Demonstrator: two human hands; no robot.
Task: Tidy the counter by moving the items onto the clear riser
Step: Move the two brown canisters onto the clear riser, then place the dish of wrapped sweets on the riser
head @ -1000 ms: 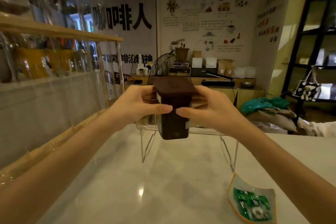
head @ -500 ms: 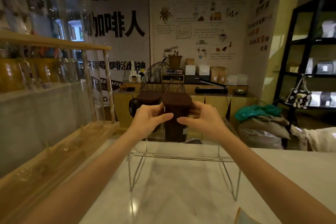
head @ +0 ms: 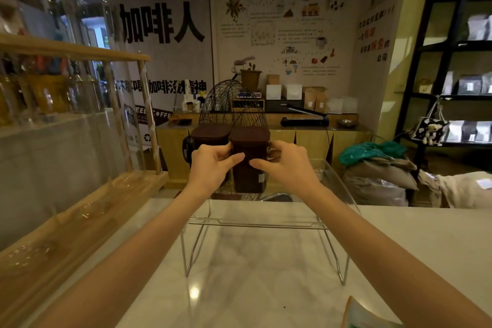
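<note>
I am holding a tall dark brown lidded plastic canister [head: 249, 160] between my left hand [head: 213, 165] and my right hand [head: 286, 165], both grasping its sides with thumbs pressing the near face. I am setting it on the far part of the clear acrylic riser with thin metal legs [head: 255, 225], which is standing on the pale marble worktop [head: 239, 287]. A 2nd dark brown lidded canister [head: 210, 136] is already sitting on the riser, touching or just beside the 1st on its left; I cannot tell which. Whether the held canister's base is resting fully on the clear top is also uncertain, since the transparent surface is hard to read.

Step in hand: placing 1 canister beside its twin. The next move, as I am judging it, calls for confirming the base is seated flat, then loosening both hands without nudging the neighbour. A white dish with green contents [head: 372, 314] is lying at the near right edge of the worktop, and probably goes up next.
</note>
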